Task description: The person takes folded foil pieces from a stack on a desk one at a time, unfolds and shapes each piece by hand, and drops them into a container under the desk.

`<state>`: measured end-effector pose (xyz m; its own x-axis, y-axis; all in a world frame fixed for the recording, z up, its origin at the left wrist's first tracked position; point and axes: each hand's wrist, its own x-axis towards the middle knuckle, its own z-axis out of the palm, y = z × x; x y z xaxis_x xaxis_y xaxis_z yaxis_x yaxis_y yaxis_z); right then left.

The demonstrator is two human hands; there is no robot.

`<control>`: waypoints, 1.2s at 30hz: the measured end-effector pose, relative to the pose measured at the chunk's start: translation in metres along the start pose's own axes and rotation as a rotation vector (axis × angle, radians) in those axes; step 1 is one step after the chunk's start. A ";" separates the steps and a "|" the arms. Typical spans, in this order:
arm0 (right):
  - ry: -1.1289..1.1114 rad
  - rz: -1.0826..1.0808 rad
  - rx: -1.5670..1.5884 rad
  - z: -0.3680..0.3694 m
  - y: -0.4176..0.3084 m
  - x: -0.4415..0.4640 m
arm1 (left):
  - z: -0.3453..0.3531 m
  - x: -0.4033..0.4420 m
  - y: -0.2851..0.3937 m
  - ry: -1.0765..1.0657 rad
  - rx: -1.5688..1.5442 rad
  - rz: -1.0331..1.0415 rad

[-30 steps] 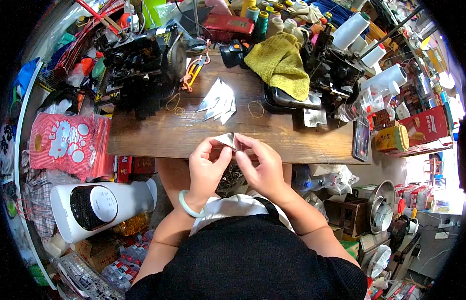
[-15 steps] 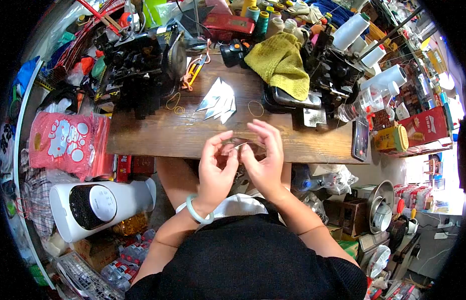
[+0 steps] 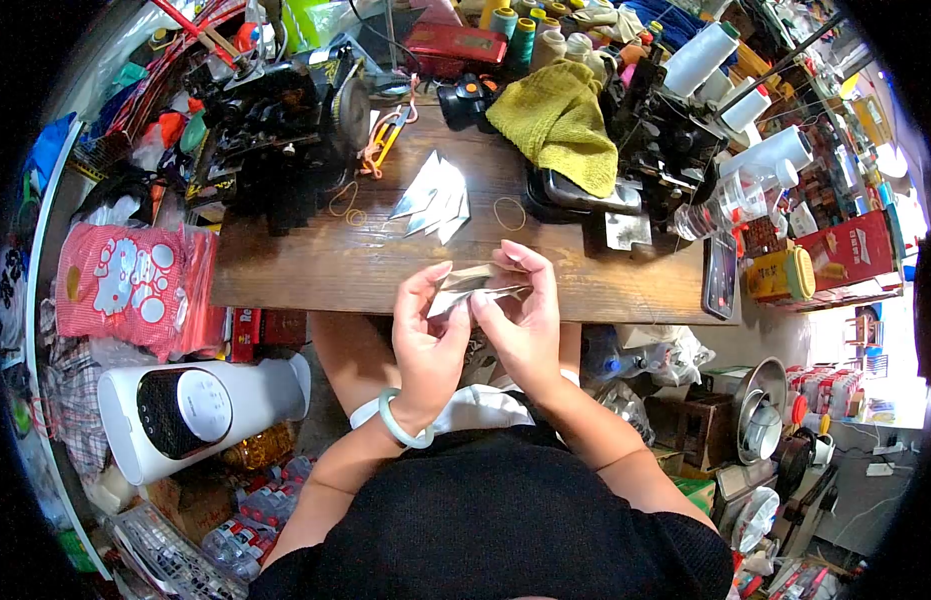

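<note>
Over the table's front edge, my left hand (image 3: 429, 345) and my right hand (image 3: 522, 335) hold a folded paper piece (image 3: 477, 292) between them. It is silvery with a tan inner side and spreads partly open between the fingers. Both thumbs press on its near side, while the fingers curl around its ends. Beyond my hands, several folded silvery pieces (image 3: 433, 198) lie in an overlapping pile on the wooden table (image 3: 315, 270). A thin rubber band (image 3: 495, 214) lies right of the pile.
A black sewing machine (image 3: 275, 125) stands at the left, another dark machine (image 3: 665, 140) at the right. Orange-handled scissors (image 3: 388, 148), a yellow-green cloth (image 3: 560, 125), a phone (image 3: 720, 280) and thread spools (image 3: 523, 45) surround the work spot. A white appliance (image 3: 200, 410) is at lower left.
The paper piece between my hands has opened out and shows more of its tan and silvery faces. My fingers have shifted along its edges; the pile has stayed put.
</note>
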<state>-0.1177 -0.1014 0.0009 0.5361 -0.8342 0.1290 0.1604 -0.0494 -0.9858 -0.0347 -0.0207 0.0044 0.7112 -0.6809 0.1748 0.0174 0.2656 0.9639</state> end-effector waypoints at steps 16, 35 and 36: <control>0.130 -0.012 0.127 0.003 -0.008 -0.003 | 0.001 -0.004 0.005 -0.047 -0.173 -0.047; 0.235 -0.012 0.215 -0.004 0.011 -0.003 | -0.006 0.001 -0.017 0.212 -0.144 0.007; 0.240 -0.028 0.214 -0.003 0.012 -0.002 | -0.005 0.001 -0.016 0.231 -0.158 0.008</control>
<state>-0.1194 -0.1016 -0.0112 0.3224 -0.9412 0.1015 0.3569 0.0216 -0.9339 -0.0306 -0.0226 -0.0117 0.8529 -0.5094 0.1146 0.1073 0.3857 0.9164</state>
